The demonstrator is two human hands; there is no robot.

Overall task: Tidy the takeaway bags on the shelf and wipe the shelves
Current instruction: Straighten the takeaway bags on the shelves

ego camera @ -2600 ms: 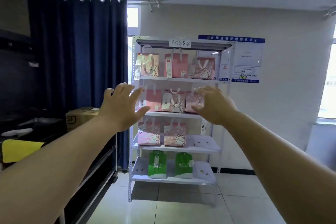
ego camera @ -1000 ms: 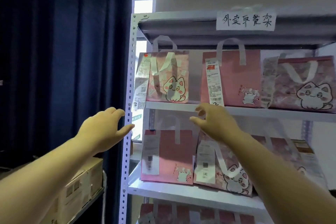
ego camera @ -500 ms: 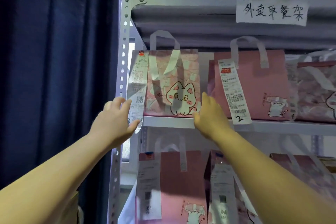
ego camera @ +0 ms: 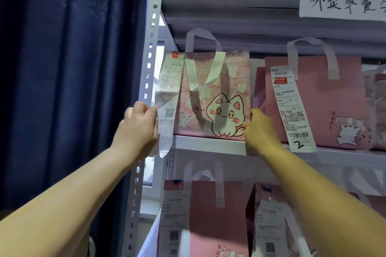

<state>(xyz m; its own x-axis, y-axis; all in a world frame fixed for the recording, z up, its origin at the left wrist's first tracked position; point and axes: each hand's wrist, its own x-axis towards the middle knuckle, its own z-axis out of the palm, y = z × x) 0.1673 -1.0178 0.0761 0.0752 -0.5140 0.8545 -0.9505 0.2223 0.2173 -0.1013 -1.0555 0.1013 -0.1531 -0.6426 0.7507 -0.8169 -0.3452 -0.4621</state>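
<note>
**A:** What's nearest to you?

**B:** My two bare forearms, reaching up. My left hand (ego camera: 139,129) is against the left edge of the pink cat-print fabric takeaway bag (ego camera: 215,94), thumb and fingers pinched on the long white paper receipt (ego camera: 167,102) hanging down that side. My right hand (ego camera: 259,129) is curled round the bag's lower right corner, holding it.

**A:** And the bag sits where?

**B:** Upright on the upper grey metal shelf board (ego camera: 208,143), hard against the perforated grey steel upright (ego camera: 149,64). Its soft white strap handles droop over the front.

**A:** Any room around it?

**B:** A narrow gap to the right, then a plain pink fabric bag with a small cat drawing (ego camera: 325,100), its own receipt hanging past the shelf lip. Left of the upright hangs a dark blue pleated curtain (ego camera: 73,69). Overhead, the next board is close above the handles, with a handwritten white paper sign (ego camera: 342,4) taped on it.
</note>
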